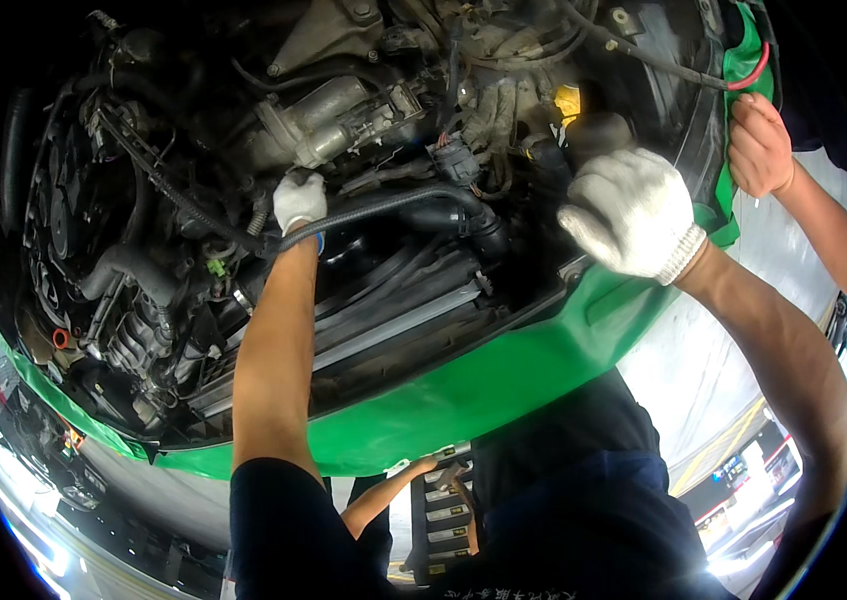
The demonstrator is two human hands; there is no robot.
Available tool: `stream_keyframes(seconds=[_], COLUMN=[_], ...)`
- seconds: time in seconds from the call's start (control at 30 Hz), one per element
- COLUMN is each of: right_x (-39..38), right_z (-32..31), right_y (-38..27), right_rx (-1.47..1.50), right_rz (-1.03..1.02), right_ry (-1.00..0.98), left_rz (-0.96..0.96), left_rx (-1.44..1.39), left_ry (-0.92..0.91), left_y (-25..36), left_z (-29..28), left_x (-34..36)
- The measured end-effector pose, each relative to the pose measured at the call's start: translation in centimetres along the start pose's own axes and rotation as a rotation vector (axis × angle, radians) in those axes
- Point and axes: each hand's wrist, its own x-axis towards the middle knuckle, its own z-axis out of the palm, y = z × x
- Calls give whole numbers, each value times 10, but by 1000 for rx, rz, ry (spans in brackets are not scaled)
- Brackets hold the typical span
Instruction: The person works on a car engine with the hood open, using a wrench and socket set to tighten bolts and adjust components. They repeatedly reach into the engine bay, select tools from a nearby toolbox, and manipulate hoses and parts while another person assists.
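Observation:
My left hand (299, 200), in a white knit glove, reaches deep into the engine bay. It is just below a grey metal cylindrical unit (326, 125), behind a ribbed black hose (373, 208). Its fingertips are hidden from view, so I cannot tell what they touch. My right hand (633, 215), gloved too, is held above the right front corner of the bay with its fingers curled into a loose fist. Whatever lies inside that fist, if anything, is hidden. Close by are a dark rounded part (600, 135) and a yellow piece (567, 102).
A green protective cover (463, 390) drapes the car's front edge. At right, another person's bare hand (758, 145) is by a cable with a red sleeve (751, 72). The radiator's top edge (393, 335) crosses below my left wrist. Another person's forearm (383, 500) shows below, beside a tool tray (446, 530).

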Motion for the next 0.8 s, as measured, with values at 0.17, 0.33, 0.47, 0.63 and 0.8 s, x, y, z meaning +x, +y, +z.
stream_keyframes(seconds=[0.17, 0.33, 0.47, 0.63, 0.8], right_x=[-3, -2, -2, -1, 1], right_z=[-1, -5, -4, -6, -6], right_y=[3, -1, 0, -1, 0], right_rx=[-17, -30, -26, -14, -5], right_rz=[27, 41, 32, 57, 39], right_ry=[-15, -33, -37, -58, -48], left_rz=[-359, -457, -347, -726, -821], left_rx=[-899, -1071, -741, -1151, -1155], left_ry=[-97, -162, -290, -225, -370], left_y=[24, 35, 31, 7, 3], left_z=[-21, -23, -25, -27, -20], left_x=[-30, -42, -32, -7, 16])
